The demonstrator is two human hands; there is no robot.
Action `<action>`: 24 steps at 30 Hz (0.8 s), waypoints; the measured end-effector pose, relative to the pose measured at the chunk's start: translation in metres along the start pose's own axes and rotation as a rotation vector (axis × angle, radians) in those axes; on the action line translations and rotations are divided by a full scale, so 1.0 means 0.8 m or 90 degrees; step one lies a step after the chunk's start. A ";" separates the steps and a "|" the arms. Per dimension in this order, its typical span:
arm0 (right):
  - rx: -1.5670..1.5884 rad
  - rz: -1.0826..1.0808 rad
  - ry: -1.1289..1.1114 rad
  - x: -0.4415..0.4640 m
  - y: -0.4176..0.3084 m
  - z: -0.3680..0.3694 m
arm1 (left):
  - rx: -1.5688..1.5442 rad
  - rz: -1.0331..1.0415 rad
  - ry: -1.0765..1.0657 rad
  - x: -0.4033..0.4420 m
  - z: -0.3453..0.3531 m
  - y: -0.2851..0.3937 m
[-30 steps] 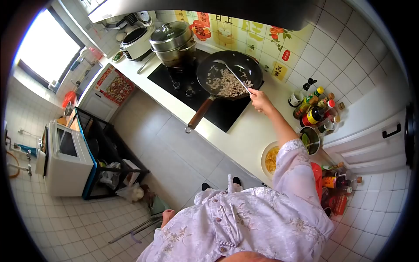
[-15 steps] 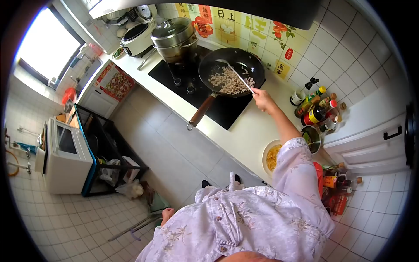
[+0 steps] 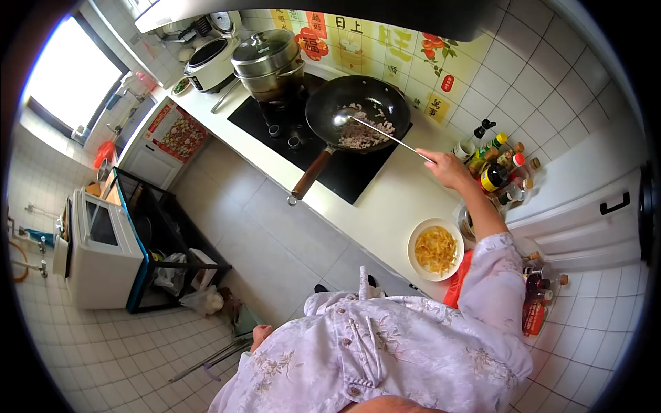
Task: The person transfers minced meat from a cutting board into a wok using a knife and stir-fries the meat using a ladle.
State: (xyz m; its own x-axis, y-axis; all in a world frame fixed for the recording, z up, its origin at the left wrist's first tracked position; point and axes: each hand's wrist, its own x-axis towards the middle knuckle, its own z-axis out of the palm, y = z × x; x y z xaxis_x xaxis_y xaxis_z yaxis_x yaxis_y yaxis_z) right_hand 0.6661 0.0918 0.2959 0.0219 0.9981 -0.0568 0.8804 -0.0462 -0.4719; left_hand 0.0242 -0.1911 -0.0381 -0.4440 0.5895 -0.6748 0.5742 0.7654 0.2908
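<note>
Pot [image 3: 268, 67] left of wok [image 3: 372, 91]

Right of the wok [image 3: 385, 89], my right forearm [image 3: 476, 196] hides part of a bowl [image 3: 465, 224], and labels on the bottles [image 3: 493, 175] are too small to read. Above it, the range hood [image 3: 385, 17] runs past my view's top edge. Below the wok, my shirt [image 3: 303, 358] hides part of my left hand [image 3: 260, 335]; its grip I can't tell.

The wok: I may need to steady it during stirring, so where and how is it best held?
Probably by the middle of its brown handle, coming from the front side of the counter. The handle is long and slim, juts from the wok toward that side, and lies apart from the ladle, which crosses the rim farther right.
</note>
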 end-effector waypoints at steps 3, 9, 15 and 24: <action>-0.004 -0.078 0.037 0.024 0.014 0.024 | -0.018 0.052 0.017 -0.031 -0.026 0.047; -0.130 -0.098 -0.054 0.002 0.043 -0.044 | -0.153 -0.018 0.019 0.025 0.007 -0.017; -0.268 0.061 -0.007 -0.008 0.051 -0.081 | -0.012 -0.031 0.014 0.002 0.012 -0.012; -0.262 0.109 -0.064 -0.037 -0.016 -0.154 | -0.036 0.024 -0.029 0.041 0.031 -0.020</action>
State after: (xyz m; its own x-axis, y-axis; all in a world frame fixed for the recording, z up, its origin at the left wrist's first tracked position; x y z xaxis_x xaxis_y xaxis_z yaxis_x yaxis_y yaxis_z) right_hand 0.7124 0.0676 0.4118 0.1560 0.9677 -0.1983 0.9834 -0.1710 -0.0610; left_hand 0.0174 -0.1899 -0.0815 -0.3904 0.6070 -0.6922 0.5497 0.7568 0.3537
